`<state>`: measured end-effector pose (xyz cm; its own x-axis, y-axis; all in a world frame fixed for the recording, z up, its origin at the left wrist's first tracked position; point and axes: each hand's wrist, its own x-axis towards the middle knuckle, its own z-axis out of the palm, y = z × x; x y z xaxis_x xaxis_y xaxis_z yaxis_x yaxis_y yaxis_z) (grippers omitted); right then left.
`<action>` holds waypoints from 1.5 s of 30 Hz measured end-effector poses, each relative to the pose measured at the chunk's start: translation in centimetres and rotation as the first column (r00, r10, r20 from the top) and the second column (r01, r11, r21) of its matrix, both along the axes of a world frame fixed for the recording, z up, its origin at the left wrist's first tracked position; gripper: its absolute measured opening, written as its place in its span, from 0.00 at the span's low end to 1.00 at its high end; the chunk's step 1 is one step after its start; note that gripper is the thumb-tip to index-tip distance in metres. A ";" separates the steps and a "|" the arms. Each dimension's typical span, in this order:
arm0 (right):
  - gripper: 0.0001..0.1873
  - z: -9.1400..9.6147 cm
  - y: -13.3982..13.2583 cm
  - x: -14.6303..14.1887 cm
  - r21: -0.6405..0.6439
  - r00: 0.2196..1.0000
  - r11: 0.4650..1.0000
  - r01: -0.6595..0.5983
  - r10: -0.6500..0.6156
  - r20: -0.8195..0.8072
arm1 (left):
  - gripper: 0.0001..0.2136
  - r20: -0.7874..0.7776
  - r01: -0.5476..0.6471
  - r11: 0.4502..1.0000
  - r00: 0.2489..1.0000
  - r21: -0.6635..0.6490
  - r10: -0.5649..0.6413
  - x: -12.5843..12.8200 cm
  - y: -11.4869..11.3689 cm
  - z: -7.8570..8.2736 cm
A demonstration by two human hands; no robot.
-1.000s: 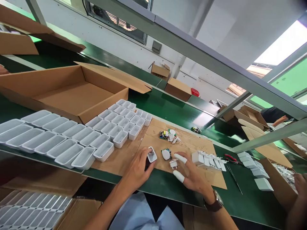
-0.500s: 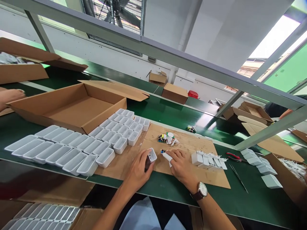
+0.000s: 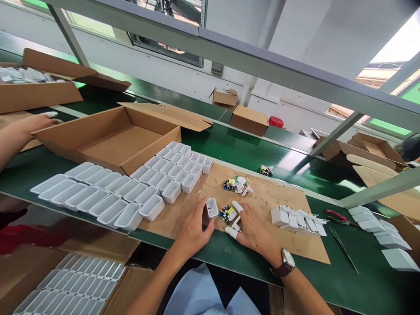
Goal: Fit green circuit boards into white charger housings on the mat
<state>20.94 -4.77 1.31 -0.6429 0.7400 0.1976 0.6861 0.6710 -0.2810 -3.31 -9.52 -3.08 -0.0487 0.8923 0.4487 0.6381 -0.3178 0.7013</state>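
Observation:
My left hand point(image 3: 192, 227) is closed round the side of a small white plastic case point(image 3: 212, 209), its open end facing up and slots showing inside. Just right of it, a small circuit board point(image 3: 226, 213) with yellow and blue parts lies on the cardboard sheet point(image 3: 262, 240), a white plastic piece beside it. Over these, my right hand point(image 3: 254, 227) has its thumb and forefinger, both in white finger cots, spread apart. Whether a fingertip touches the white piece I cannot tell. Behind lie more circuit boards point(image 3: 234, 184) with white parts.
Rows of white cases point(image 3: 111, 192) stand at left, before an open carton point(image 3: 108, 135). At right are a row of filled cases point(image 3: 297, 220), red-handled pliers point(image 3: 339, 216) and tweezers point(image 3: 344, 250). Another person's hand point(image 3: 31, 127) reaches in at far left. A metal bar crosses above.
My right hand has gone from a closed grip on a white part and board to spread fingers, and the board now lies flat. The view has shifted left; my left hand keeps the case.

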 end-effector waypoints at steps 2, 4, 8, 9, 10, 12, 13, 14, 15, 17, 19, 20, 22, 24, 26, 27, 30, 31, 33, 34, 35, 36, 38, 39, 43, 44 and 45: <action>0.37 -0.2 0.6 -0.1 -0.006 1.000 1.000 -0.018 0.018 -0.022 | 0.29 0.021 0.000 0.999 1.000 -0.033 0.001 -0.1 -0.2 0.2; 0.38 -0.3 1.0 0.1 -0.006 0.996 0.999 -0.044 0.044 -0.073 | 0.30 0.044 0.008 0.998 0.999 -0.064 -0.005 -0.2 -0.3 0.4; 0.38 -1.1 1.1 0.7 0.014 0.986 0.999 -0.052 0.054 -0.160 | 0.30 0.081 0.020 0.995 0.997 -0.098 -0.012 -0.3 -0.5 0.6; 0.38 -1.3 1.0 0.7 0.018 0.983 0.999 -0.051 0.053 -0.176 | 0.30 0.088 0.020 0.994 0.996 -0.104 -0.011 -0.3 -0.6 0.6; 0.36 -1.6 0.8 0.8 0.026 0.980 0.998 -0.052 0.056 -0.193 | 0.30 0.096 0.020 0.993 0.995 -0.113 -0.009 -0.3 -0.6 0.7; 0.33 -1.8 0.6 0.7 0.048 0.972 0.997 -0.066 0.075 -0.223 | 0.31 0.104 0.023 0.992 0.995 -0.127 -0.010 -0.3 -0.8 0.9; 0.32 -1.9 0.5 0.7 0.057 0.968 0.996 -0.071 0.082 -0.238 | 0.31 0.102 0.022 0.991 0.995 -0.132 -0.008 -0.3 -0.9 1.0; 0.31 -1.9 0.5 0.7 0.061 0.963 0.996 -0.071 0.084 -0.254 | 0.31 0.095 0.019 0.991 0.995 -0.135 -0.006 -0.3 -1.0 1.1; 0.31 -1.9 0.4 0.6 0.061 0.959 0.996 -0.067 0.081 -0.272 | 0.31 0.084 0.016 0.990 0.996 -0.137 -0.004 -0.3 -1.0 1.3; 0.32 -1.8 0.4 0.6 0.052 0.951 0.997 -0.050 0.063 -0.304 | 0.30 0.063 -0.002 0.990 0.998 -0.143 0.011 -0.2 -1.1 1.4; 0.34 -1.7 0.4 0.6 0.035 0.947 0.999 -0.036 0.045 -0.317 | 0.30 0.052 -0.036 0.989 0.998 -0.147 0.044 -0.2 -1.0 1.2; 0.34 -1.7 0.4 0.6 0.026 0.948 0.999 -0.034 0.041 -0.316 | 0.29 0.051 -0.061 0.987 0.996 -0.146 0.069 -0.2 -0.9 1.1; 0.35 -1.7 0.3 0.6 0.004 0.954 1.000 -0.023 0.024 -0.300 | 0.29 0.046 -0.117 0.983 0.991 -0.144 0.125 -0.2 -0.6 0.7; 0.36 -1.7 0.2 0.7 -0.003 0.962 1.000 0.003 -0.003 -0.274 | 0.32 0.036 -0.167 0.975 0.984 -0.149 0.174 -0.1 -0.4 0.4; 0.36 -1.7 0.2 0.8 0.000 0.970 1.000 0.022 -0.022 -0.242 | 0.33 0.032 -0.200 0.965 0.978 -0.167 0.208 -0.1 -0.2 0.4; 0.36 -1.7 0.2 0.9 0.005 0.974 1.000 0.022 -0.020 -0.226 | 0.33 0.033 -0.205 0.962 0.976 -0.178 0.214 -0.1 -0.1 0.4; 0.36 -1.8 0.5 1.1 0.040 0.978 0.999 -0.008 0.016 -0.207 | 0.33 0.049 -0.163 0.963 0.983 -0.214 0.178 0.0 -0.2 0.8; 0.36 -1.9 0.6 1.1 0.059 0.977 0.998 -0.017 0.029 -0.211 | 0.34 0.060 -0.126 0.965 0.988 -0.230 0.143 0.1 -0.2 1.0; 0.36 -2.1 0.7 1.2 0.087 0.972 0.996 -0.028 0.047 -0.232 | 0.38 0.094 -0.030 0.963 0.994 -0.267 0.056 0.1 -0.3 1.3; 0.35 -2.3 0.7 1.1 0.092 0.968 0.995 -0.027 0.049 -0.247 | 0.39 0.110 0.017 0.959 0.994 -0.283 0.015 0.0 -0.3 1.4; 0.35 -2.4 0.7 1.1 0.093 0.964 0.995 -0.020 0.044 -0.264 | 0.39 0.122 0.056 0.954 0.992 -0.293 -0.021 0.0 -0.2 1.6; 0.35 -2.4 0.6 1.2 0.094 0.959 0.996 -0.008 0.035 -0.282 | 0.37 0.127 0.088 0.950 0.991 -0.299 -0.051 -0.1 -0.2 1.7; 0.35 -2.1 0.5 1.2 0.113 0.947 0.993 0.018 0.019 -0.322 | 0.33 0.131 0.130 0.943 0.987 -0.305 -0.094 -0.3 -0.1 2.1; 0.35 -1.7 0.5 1.2 0.131 0.942 0.991 0.027 0.019 -0.336 | 0.32 0.136 0.146 0.940 0.985 -0.308 -0.108 -0.3 0.0 2.2; 0.37 1.2 0.5 1.1 0.219 0.932 0.976 0.010 0.070 -0.356 | 0.30 0.138 0.153 0.951 0.983 -0.267 -0.119 -0.3 0.2 2.6; 0.37 2.0 0.6 1.0 0.232 0.930 0.973 -0.006 0.091 -0.357 | 0.29 0.123 0.141 0.961 0.986 -0.236 -0.114 -0.3 0.2 2.6; 0.37 2.8 0.7 0.8 0.243 0.925 0.970 -0.026 0.115 -0.362 | 0.29 0.107 0.128 0.971 0.988 -0.204 -0.108 -0.2 0.2 2.5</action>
<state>21.73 -4.03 4.07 -0.5388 0.6007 0.5906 0.5108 0.7905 -0.3380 -3.53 -9.33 -0.55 0.0291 0.9678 0.2498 0.5324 -0.2265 0.8156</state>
